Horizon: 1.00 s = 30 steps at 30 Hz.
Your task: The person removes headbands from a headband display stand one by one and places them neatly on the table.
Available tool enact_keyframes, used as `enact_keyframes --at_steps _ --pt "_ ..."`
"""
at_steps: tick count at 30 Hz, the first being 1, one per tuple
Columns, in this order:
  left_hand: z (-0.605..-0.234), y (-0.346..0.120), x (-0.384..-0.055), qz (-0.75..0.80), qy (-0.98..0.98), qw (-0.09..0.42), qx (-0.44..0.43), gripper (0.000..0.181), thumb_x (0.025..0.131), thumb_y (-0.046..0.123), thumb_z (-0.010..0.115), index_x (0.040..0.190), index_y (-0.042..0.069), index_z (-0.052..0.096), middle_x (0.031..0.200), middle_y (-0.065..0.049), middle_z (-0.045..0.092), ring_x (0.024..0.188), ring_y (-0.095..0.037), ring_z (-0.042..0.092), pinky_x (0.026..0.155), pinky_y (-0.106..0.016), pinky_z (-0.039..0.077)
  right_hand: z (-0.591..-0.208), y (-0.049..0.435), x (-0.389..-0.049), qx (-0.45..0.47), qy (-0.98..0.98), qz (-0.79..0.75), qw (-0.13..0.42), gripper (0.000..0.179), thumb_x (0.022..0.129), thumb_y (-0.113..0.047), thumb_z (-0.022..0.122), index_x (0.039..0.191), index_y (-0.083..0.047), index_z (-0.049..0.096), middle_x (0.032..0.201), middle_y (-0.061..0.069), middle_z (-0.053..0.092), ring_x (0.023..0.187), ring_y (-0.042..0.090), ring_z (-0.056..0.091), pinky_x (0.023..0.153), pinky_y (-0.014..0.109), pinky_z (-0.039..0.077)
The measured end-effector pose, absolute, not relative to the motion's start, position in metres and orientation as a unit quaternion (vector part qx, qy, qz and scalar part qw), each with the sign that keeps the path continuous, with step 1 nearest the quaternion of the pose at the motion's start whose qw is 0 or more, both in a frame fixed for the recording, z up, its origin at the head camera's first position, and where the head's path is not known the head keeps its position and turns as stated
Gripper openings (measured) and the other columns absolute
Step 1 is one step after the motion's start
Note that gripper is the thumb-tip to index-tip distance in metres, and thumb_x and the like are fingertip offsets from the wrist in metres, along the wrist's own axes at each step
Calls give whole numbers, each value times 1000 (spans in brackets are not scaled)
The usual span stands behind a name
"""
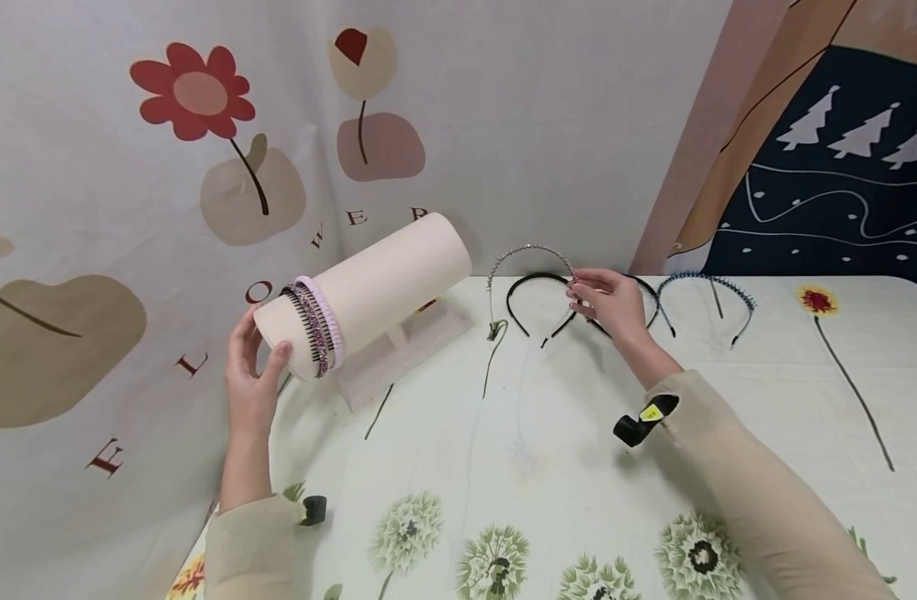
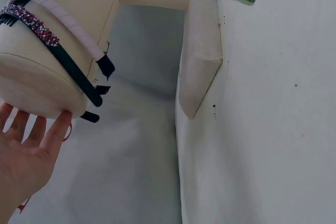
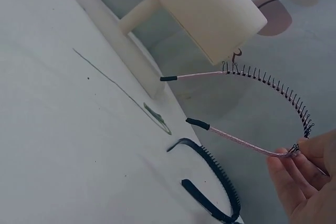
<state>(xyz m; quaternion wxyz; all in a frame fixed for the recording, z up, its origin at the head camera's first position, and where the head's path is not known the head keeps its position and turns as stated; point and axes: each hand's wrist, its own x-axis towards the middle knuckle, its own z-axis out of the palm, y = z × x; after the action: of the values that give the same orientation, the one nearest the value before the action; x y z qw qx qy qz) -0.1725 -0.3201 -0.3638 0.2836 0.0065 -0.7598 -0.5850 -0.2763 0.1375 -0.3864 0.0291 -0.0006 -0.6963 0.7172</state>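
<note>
Nearest the right wrist camera, my right hand [image 3: 310,184] is pinching the pink headband [image 3: 236,139], raised beside the stand [image 1: 402,275]. My left hand [image 1: 252,387] is resting extended fingers against the stand's end. Only the head view is showing the blue headband [image 1: 717,280].

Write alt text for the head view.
A person's right hand pinches a thin headband while the left hand touches the end of a cream cylindrical stand, which wears lilac and dark headbands. Black headbands and a blue headband rest on the flower-patterned table to the right.
</note>
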Motion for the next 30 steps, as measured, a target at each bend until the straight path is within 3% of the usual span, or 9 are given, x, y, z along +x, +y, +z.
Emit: enact_keyframes --at_steps 4,8,13,22,30 --pt "-364 -320 -173 -594 -753 283 4 62 92 6 63 150 12 41 154 -1 43 147 -17 35 113 -21 37 -387 144 -274 -8 -699 715 21 39 97 -6 61 133 8 57 95 -6 69 84 -1 70 80 22 59" --pt "-364 -321 -173 -596 -752 282 0 63 92 6 63 150 11 41 155 -4 41 147 -17 35 114 -21 37 -388 150 -272 -16 -696 718 11 41 97 -6 61 135 9 55 94 -8 69 84 -1 70 80 22 59" --pt "-364 -321 -173 -591 -756 282 1 63 92 5 63 151 11 40 154 -1 42 147 -17 35 116 -25 35 -392 158 -270 -19 -706 708 10 41 97 -7 61 136 7 56 92 -13 69 85 -1 69 82 24 59" --pt "-364 -320 -173 -592 -755 282 1 63 92 5 63 151 11 41 151 4 44 146 -17 35 111 -18 38 -394 173 -265 -19 -715 699 9 41 99 -6 58 137 8 53 88 -17 69 82 -4 69 76 19 59" --pt "-364 -319 -172 -575 -768 281 11 64 93 6 62 152 13 39 155 0 41 148 -17 34 120 -31 32 -394 187 -261 -22 -700 714 -4 45 98 -7 60 140 7 51 87 -19 71 82 -4 70 74 18 58"
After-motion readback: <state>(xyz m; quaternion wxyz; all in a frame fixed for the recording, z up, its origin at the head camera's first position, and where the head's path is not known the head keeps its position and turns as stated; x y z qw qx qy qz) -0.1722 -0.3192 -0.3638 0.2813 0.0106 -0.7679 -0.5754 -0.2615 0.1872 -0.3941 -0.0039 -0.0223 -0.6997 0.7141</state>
